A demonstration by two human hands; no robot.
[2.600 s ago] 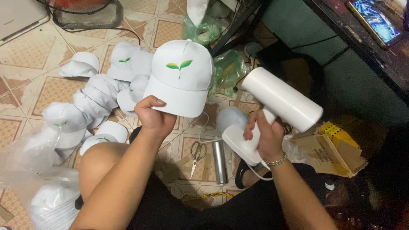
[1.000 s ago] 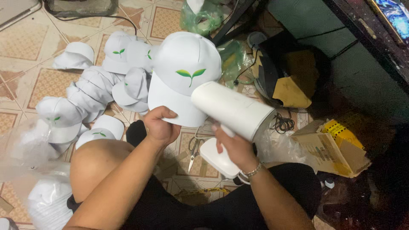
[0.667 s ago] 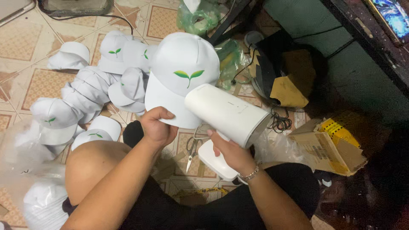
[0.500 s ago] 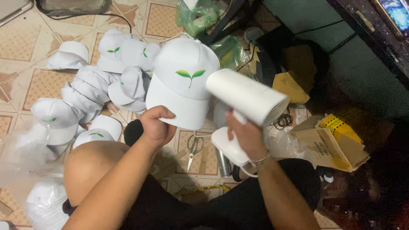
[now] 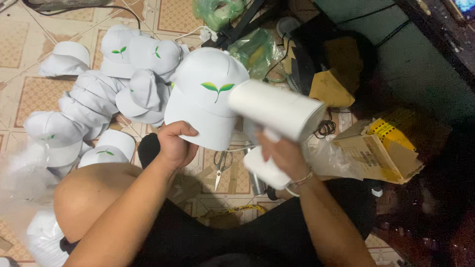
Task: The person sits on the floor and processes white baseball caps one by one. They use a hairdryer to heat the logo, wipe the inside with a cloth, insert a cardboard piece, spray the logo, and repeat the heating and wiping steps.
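White cap (image 5: 205,101) pinched by its brim in your left hand (image 5: 174,146); right hand (image 5: 279,153) wrapped around the white dryer (image 5: 274,111), nozzle now swung back close against the cap's front.

Patterned tile floor (image 5: 29,94), dim right side

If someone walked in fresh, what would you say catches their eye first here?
Centre frame, the left hand holds up a white cap with a green leaf emblem by its brim, while the right hand aims a white handheld blower at it. A heap of matching caps lies on the tiled floor to the left.
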